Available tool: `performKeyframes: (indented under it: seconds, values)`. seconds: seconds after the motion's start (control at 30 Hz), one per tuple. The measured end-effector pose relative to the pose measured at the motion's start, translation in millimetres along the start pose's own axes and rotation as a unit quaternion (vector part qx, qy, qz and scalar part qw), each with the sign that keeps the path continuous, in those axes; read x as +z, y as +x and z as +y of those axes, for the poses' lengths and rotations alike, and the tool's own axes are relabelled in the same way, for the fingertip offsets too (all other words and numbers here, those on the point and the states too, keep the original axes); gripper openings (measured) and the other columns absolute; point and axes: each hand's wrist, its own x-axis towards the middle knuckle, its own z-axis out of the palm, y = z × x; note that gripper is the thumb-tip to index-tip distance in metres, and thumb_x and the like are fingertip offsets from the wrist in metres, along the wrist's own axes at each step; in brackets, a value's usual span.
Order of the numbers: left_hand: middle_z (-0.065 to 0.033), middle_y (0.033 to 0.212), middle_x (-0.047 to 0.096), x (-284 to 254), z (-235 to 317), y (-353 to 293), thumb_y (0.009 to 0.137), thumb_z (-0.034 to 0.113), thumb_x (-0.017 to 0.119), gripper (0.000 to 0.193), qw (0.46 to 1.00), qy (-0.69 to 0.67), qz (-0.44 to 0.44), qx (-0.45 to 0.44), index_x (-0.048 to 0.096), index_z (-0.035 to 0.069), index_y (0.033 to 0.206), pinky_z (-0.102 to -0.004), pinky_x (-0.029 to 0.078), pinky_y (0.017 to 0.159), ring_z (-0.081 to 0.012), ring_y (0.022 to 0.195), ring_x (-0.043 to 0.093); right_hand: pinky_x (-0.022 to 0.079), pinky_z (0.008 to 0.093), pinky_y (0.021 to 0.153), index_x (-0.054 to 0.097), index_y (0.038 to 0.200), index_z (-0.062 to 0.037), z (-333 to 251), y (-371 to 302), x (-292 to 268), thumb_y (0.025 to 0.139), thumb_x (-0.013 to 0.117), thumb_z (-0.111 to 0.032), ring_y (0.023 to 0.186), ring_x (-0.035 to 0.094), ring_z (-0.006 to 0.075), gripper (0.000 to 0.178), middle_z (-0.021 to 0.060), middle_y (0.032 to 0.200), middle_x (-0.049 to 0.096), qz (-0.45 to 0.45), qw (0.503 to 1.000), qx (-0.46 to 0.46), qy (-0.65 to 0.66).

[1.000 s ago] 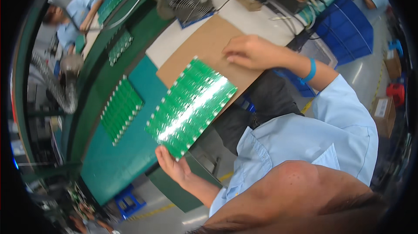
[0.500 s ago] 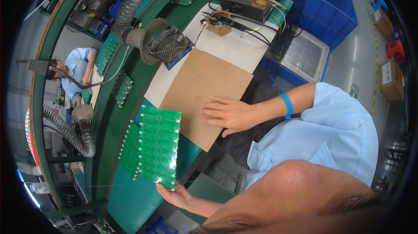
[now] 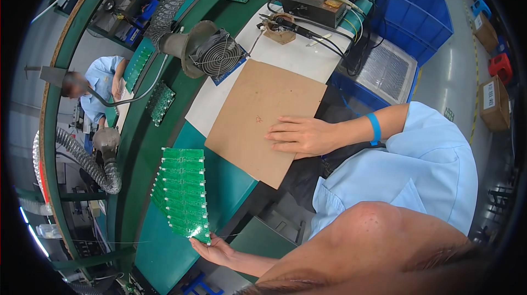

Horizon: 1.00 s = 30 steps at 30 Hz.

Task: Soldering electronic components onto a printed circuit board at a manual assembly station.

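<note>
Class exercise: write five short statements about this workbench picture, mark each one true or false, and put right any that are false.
1. The left hand holds a green circuit panel near its lower end. True.
2. The right hand is lifted clear of the brown sheet. False: the right hand rests on the brown sheet.
3. A blue band circles the right wrist. True.
4. The round fan grille is to the right of the brown sheet in the picture. False: the round fan grille is beyond its upper left corner.
5. A blue crate stands toward the upper right of the picture. True.
</note>
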Motion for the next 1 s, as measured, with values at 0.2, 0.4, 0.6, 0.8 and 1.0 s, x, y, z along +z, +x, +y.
performKeyframes:
  seconds: [0.2,0.4,0.6,0.8,1.0]
  values:
    - [-0.0116,0.113,0.067,-15,3,12,0.110,0.026,0.059,0.028,0.999,-0.012,-0.022,0.029,0.061,0.000,0.119,-0.0276,0.049,0.087,-0.0163,0.097,0.063,0.043,0.0492,0.119,0.063,0.128,-0.0056,8,-21,-14,0.086,0.077,-0.020,0.137,0.054,0.0311,0.047,0.0134,0.146,0.058,0.036,0.999,-0.004,0.032]
    - [-0.0108,0.112,0.066,-13,18,15,0.110,0.027,0.060,0.029,0.999,0.010,0.044,0.030,0.062,-0.001,0.120,-0.0282,0.048,0.087,-0.0166,0.098,0.062,0.047,0.0482,0.117,0.063,0.133,-0.0039,15,-22,-30,0.084,0.077,-0.010,0.133,0.058,0.0318,0.051,0.0142,0.147,0.059,0.074,0.996,-0.007,0.043]
    - [-0.0105,0.111,0.066,-14,16,11,0.110,0.027,0.059,0.029,0.999,0.018,0.029,0.023,0.061,0.000,0.120,-0.0278,0.048,0.086,-0.0165,0.097,0.062,0.050,0.0465,0.115,0.063,0.135,-0.0023,18,-12,-47,0.085,0.075,-0.003,0.130,0.061,0.0331,0.051,0.0156,0.145,0.061,0.116,0.991,0.011,0.061]
    - [-0.0101,0.111,0.066,7,4,-10,0.111,0.027,0.058,0.028,1.000,0.027,-0.007,0.010,0.060,0.001,0.120,-0.0262,0.048,0.083,-0.0149,0.094,0.063,0.052,0.0455,0.111,0.061,0.138,-0.0003,20,1,-70,0.091,0.071,-0.001,0.129,0.062,0.0351,0.048,0.0184,0.145,0.061,0.172,0.973,0.056,0.143]
    - [-0.0086,0.110,0.066,27,-14,-31,0.111,0.026,0.057,0.024,0.999,0.017,-0.041,-0.022,0.059,0.003,0.118,-0.0244,0.049,0.078,-0.0130,0.092,0.063,0.054,0.0392,0.104,0.062,0.137,0.0013,25,1,-90,0.100,0.065,-0.003,0.125,0.064,0.0307,0.038,0.0181,0.145,0.062,0.238,0.940,0.132,0.206]
